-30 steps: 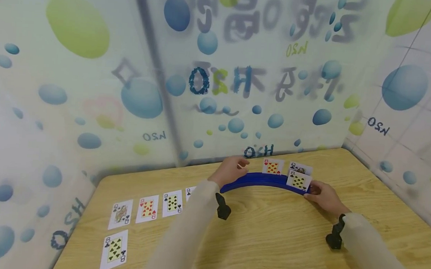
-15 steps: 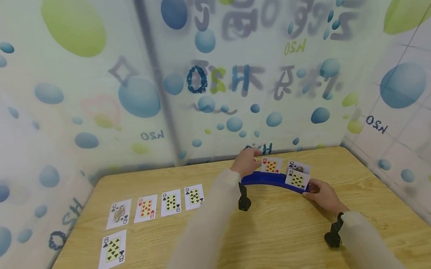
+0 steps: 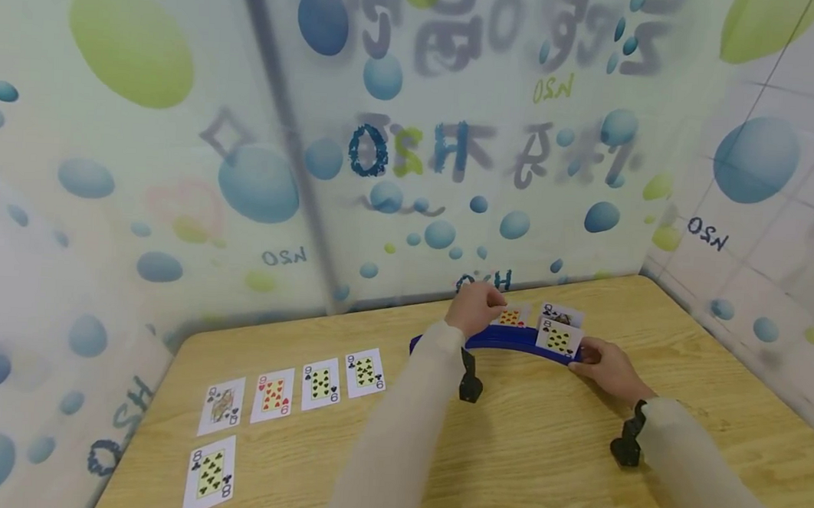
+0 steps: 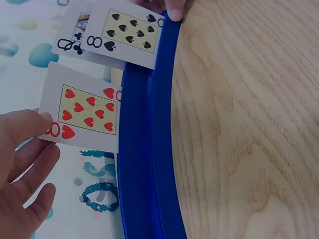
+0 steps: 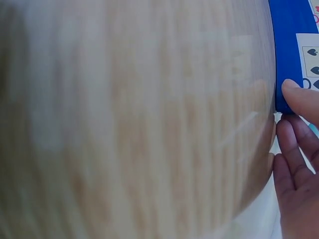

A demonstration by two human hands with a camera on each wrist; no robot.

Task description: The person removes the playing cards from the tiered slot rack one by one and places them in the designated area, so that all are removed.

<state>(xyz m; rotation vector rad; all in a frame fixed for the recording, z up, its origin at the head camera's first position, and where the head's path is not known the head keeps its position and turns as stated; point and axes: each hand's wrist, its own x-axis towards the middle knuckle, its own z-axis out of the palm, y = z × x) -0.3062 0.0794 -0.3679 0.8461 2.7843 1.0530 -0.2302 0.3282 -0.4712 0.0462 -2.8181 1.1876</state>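
A curved blue card holder [image 3: 513, 338] stands near the back of the table. My left hand [image 3: 476, 307] pinches the upper corner of the eight of hearts [image 4: 89, 107] between thumb and fingers, and the card's lower edge is at the holder's slot. Farther right in the holder, the eight of spades [image 4: 124, 32] stands in front of the queen of clubs [image 4: 67, 46] and partly covers it. My right hand [image 3: 611, 368] grips the holder's right end, thumb on the front face and fingers behind, as the right wrist view shows.
Several cards lie face up on the left of the table: a queen [image 3: 222, 407], nine of hearts [image 3: 273, 395], nine of spades [image 3: 321, 384], nine of clubs [image 3: 366, 373] and eight of clubs [image 3: 210, 474]. A bubble-patterned panel [image 3: 415, 231] rises behind the table.
My left hand has moved right along the holder to the eight of hearts and now pinches it. The right hand keeps its grip on the holder's end.
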